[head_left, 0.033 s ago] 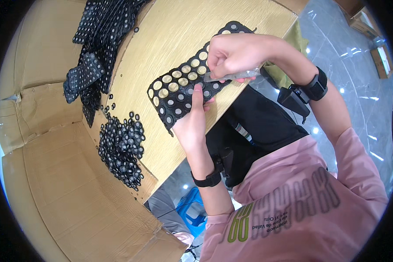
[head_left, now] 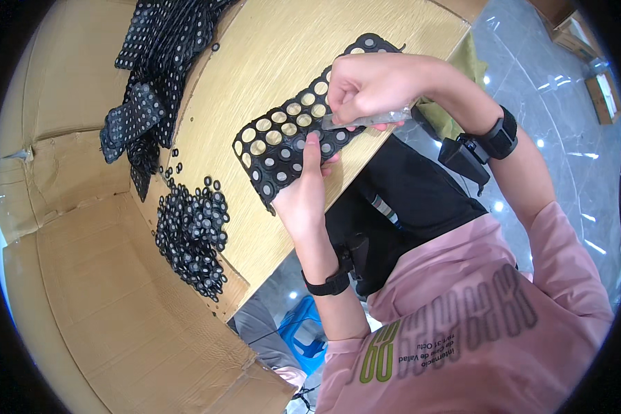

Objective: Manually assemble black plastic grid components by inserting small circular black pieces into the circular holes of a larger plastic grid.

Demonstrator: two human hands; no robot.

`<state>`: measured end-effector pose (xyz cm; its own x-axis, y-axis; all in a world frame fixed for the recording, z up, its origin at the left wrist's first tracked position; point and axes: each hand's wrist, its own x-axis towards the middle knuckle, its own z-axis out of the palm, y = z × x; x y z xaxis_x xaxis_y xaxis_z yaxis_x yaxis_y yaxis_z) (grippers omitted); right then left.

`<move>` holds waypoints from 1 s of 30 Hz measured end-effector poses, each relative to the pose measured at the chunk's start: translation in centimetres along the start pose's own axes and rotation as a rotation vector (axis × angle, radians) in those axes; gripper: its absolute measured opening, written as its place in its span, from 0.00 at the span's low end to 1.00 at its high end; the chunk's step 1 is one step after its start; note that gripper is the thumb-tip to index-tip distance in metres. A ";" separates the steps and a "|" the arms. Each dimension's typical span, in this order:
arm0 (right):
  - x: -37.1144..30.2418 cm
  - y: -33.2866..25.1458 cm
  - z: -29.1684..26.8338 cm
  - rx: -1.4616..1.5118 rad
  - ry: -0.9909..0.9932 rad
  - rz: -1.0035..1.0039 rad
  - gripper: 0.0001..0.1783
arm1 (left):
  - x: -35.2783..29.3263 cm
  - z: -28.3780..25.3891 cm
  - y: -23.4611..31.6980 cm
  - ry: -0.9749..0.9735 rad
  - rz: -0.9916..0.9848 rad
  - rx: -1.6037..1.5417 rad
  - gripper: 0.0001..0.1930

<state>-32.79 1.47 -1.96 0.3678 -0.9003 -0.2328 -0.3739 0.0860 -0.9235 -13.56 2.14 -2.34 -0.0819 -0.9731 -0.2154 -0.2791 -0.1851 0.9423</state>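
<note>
Head view: I see the left hand (head_left: 305, 200) pinching a black, holey sheet (head_left: 290, 141) over the worktop (head_left: 241, 76), upper middle of the frame. The right hand (head_left: 374, 86), curled up, grips a flat gray tool (head_left: 355, 122). Black rings (head_left: 192, 231) pile at left.

This looks like a small workshop where people make or sort lots of little parts. By the left edge of the pale wood tabletop (head_left: 231, 90) there is a big pile of little black rings (head_left: 192, 231) and a heap of black dotted sheets (head_left: 172, 55), and one more black sheet (head_left: 277, 159) is being worked on. Big brown cardboard (head_left: 103, 276) stands beside it, and a box (head_left: 604, 98) sits on the shiny gray floor (head_left: 524, 131).
</note>
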 end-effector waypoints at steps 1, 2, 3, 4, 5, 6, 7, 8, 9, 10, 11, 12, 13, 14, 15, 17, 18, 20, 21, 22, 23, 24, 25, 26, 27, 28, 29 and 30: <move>0.1 0.2 0.0 -0.022 0.013 -0.033 0.12 | 0.0 0.0 0.0 -0.009 0.009 -0.012 0.06; 0.2 0.3 0.0 -0.022 0.012 -0.033 0.12 | 0.0 0.0 0.0 -0.009 0.008 -0.013 0.06; 0.2 0.4 0.1 -0.011 0.007 -0.042 0.12 | 0.0 0.1 -0.1 0.000 0.018 -0.019 0.06; 0.3 0.4 0.1 -0.001 0.001 -0.050 0.12 | 0.0 0.1 -0.2 0.008 0.027 -0.026 0.06; 0.3 0.4 0.1 -0.001 0.000 -0.050 0.12 | 0.0 0.1 -0.2 0.009 0.026 -0.026 0.06; 0.2 0.4 0.1 0.006 0.005 -0.056 0.12 | 0.0 0.1 -0.2 0.008 0.037 -0.019 0.06; 0.2 0.4 0.1 0.012 0.009 -0.062 0.12 | 0.0 0.1 -0.2 0.007 0.048 -0.012 0.06; 0.2 0.6 0.2 0.012 0.010 -0.061 0.12 | -0.1 0.1 -0.1 0.005 0.048 -0.013 0.06; 0.3 0.9 0.3 0.035 0.028 -0.080 0.12 | -0.1 0.2 0.0 0.012 0.035 -0.006 0.06; 0.3 1.0 0.4 0.057 0.046 -0.099 0.12 | -0.1 0.3 0.0 0.019 0.022 0.001 0.06; 0.3 0.8 0.3 0.057 0.044 -0.100 0.12 | -0.1 0.3 0.0 0.021 0.021 0.001 0.06; 0.1 0.4 0.2 0.034 0.025 -0.078 0.13 | 0.0 0.2 0.0 0.036 0.010 0.006 0.06; 0.0 0.1 0.1 0.011 0.006 -0.056 0.13 | 0.0 0.2 0.0 0.050 -0.001 0.011 0.06; -0.1 0.0 0.1 0.010 0.007 -0.056 0.13 | 0.0 0.2 0.0 0.049 0.000 0.010 0.06; -0.2 -0.1 0.0 0.020 0.005 -0.053 0.13 | 0.0 0.3 0.0 0.049 -0.007 0.011 0.06; -0.4 -0.3 0.1 0.030 0.004 -0.049 0.13 | 0.0 0.3 0.0 0.049 -0.014 0.012 0.06; -0.4 -0.4 0.2 0.051 0.014 -0.040 0.13 | -0.1 0.4 0.1 0.050 -0.001 0.012 0.06; -0.5 -0.6 0.3 0.071 0.025 -0.030 0.14 | -0.2 0.4 0.1 0.051 0.012 0.012 0.06; -0.6 -0.7 0.4 0.054 0.027 -0.040 0.14 | -0.3 0.5 0.2 0.056 0.020 0.010 0.06; -0.6 -0.7 0.5 0.036 0.030 -0.049 0.15 | -0.3 0.5 0.2 0.060 0.029 0.009 0.06; -0.6 -0.7 0.5 0.035 0.031 -0.048 0.15 | -0.4 0.5 0.2 0.059 0.029 0.008 0.06; -0.5 -0.7 0.6 0.013 0.030 -0.072 0.15 | -0.4 0.6 0.2 0.055 0.031 -0.007 0.06; -0.4 -0.6 0.6 -0.010 0.029 -0.096 0.15 | -0.4 0.7 0.2 0.050 0.033 -0.023 0.06; -0.3 -0.4 0.7 -0.011 0.031 -0.095 0.15 | -0.3 0.7 0.1 0.048 0.034 -0.023 0.06; -0.2 -0.3 0.8 -0.057 0.047 -0.111 0.16 | -0.2 0.6 0.0 0.040 0.046 -0.042 0.06; -0.2 -0.3 0.9 -0.103 0.063 -0.126 0.17 | -0.2 0.6 -0.1 0.032 0.058 -0.061 0.05; -0.2 -0.3 1.0 -0.102 0.067 -0.125 0.17 | -0.1 0.6 -0.1 0.028 0.059 -0.059 0.05; -0.3 -0.4 1.2 -0.095 0.075 -0.109 0.17 | -0.1 0.7 -0.1 0.023 0.076 -0.060 0.05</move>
<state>-31.75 2.22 -1.83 0.3472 -0.9317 -0.1065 -0.4156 -0.0510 -0.9081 -14.19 2.37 -2.63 -0.0783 -0.9875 -0.1369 -0.2151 -0.1174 0.9695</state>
